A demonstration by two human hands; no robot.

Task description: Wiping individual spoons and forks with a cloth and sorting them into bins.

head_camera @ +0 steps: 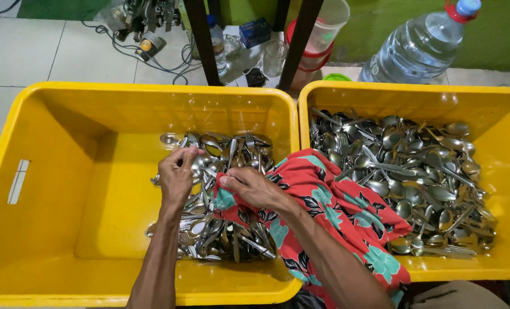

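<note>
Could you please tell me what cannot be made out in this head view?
- Cutlery piece in the left hand: hidden by its fingers.
- Cutlery beneath the red floral cloth: covered.
- Right hand palm: buried in that cloth.
- Large clear water bottle: top cut by the edge.

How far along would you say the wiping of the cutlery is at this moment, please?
Done: a pile of spoons and forks lies in the left yellow crate. In hand: the left hand holds a spoon above that pile, while the right hand grips the red floral cloth draped across both crates. Left: the right yellow crate holds a larger heap of cutlery.
</note>
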